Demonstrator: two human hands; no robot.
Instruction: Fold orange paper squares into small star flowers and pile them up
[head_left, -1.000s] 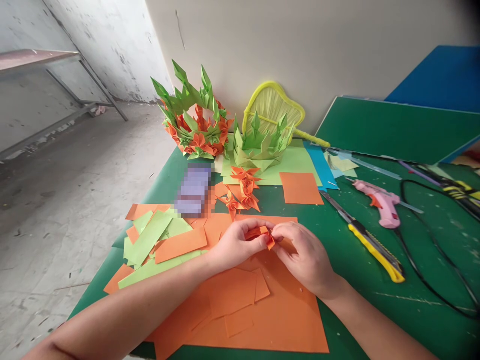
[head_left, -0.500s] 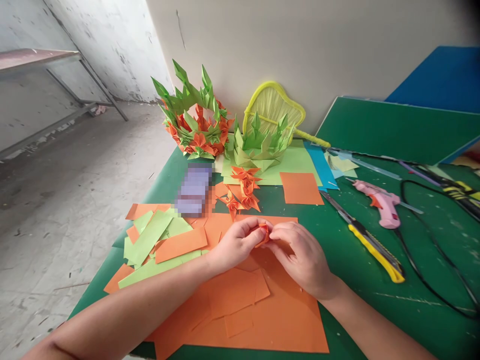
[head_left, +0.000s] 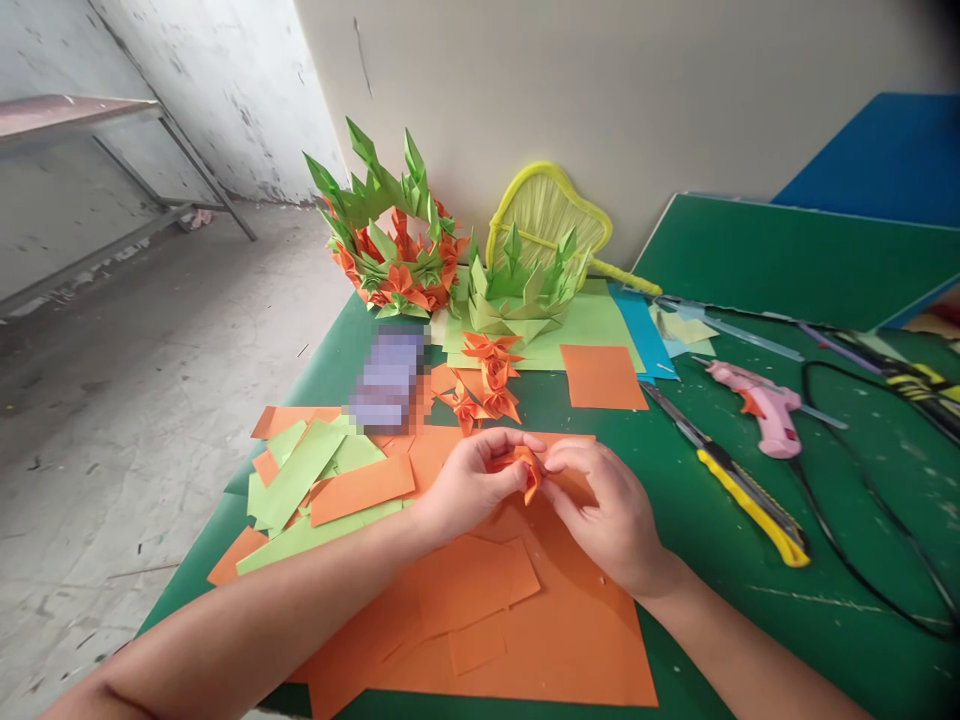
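My left hand pinches a small folded orange paper piece between thumb and fingers, above the large orange sheet. From the right, the thumb and forefinger of my right hand close on the edge of that same piece; their tips partly cover it. Just beyond my hands lie several folded orange paper flowers. Under my wrists spreads the orange sheet, with cut orange paper pieces on top of it.
Green and orange paper strips are heaped left. Behind stand a green-and-orange paper crown, a green paper crown and a yellow net-like fan. A utility knife and a pink glue gun with its cord lie right.
The folded orange piece has turned in my fingers, and a flap now points down past my left thumb. My right fingertips have shifted slightly. The things on the table have stayed put.
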